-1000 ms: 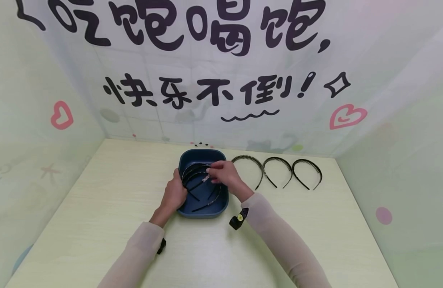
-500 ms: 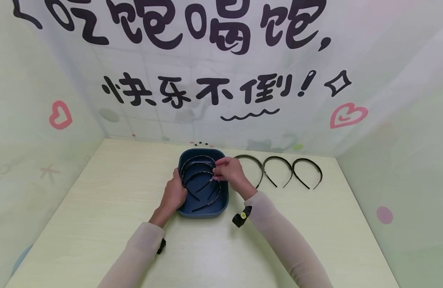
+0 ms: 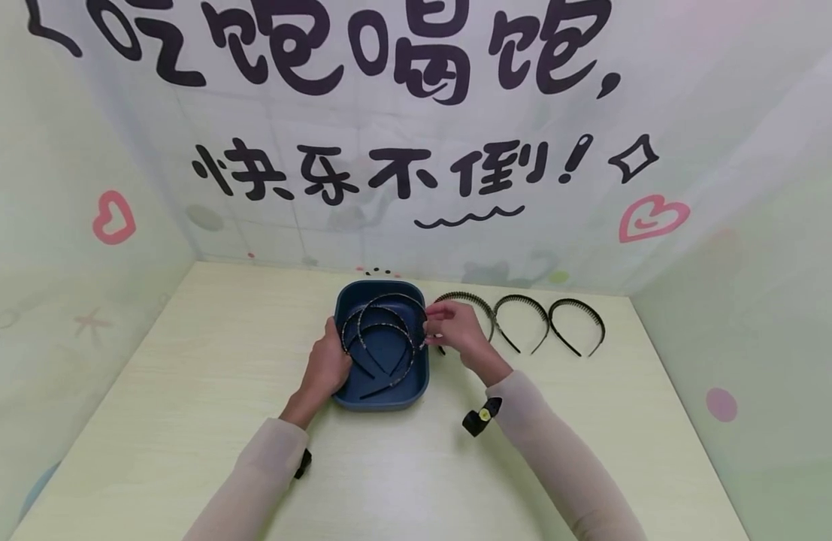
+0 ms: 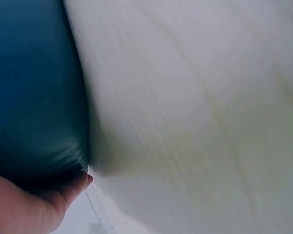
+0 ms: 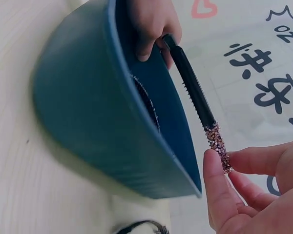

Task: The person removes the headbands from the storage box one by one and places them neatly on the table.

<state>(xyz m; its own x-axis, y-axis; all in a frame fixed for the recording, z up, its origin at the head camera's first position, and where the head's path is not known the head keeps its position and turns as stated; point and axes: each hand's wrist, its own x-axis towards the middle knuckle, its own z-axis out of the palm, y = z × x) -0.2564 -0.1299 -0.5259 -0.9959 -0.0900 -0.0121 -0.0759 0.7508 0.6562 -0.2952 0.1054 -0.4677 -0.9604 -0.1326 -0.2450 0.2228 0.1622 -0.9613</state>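
My left hand (image 3: pixel 328 362) grips the left wall of the blue plastic bin (image 3: pixel 382 403), its thumb over the rim, as the right wrist view shows. In the left wrist view, fingers (image 4: pixel 71 189) lie against the bin's outside. My right hand (image 3: pixel 461 332) pinches one end of a black headband (image 5: pixel 190 80) between thumb and fingertips, at a stretch of pinkish glitter (image 5: pixel 216 141). This headband is toothed on its inner side and stands above the bin's rim in the right wrist view. Under it, a couple more dark headbands (image 3: pixel 409 373) lie inside the bin.
To the bin's right, three toothed headbands lie in a row: a greenish one (image 3: pixel 464 294) partly behind my right hand, then two black ones (image 3: pixel 520 298). Printed fabric walls enclose the pale table (image 3: pixel 152 421) at the back and sides.
My right hand has moved right, from over the bin to its right rim, drawing the pinched headband up and rightward away from the others. The left hand and bin have stayed put.
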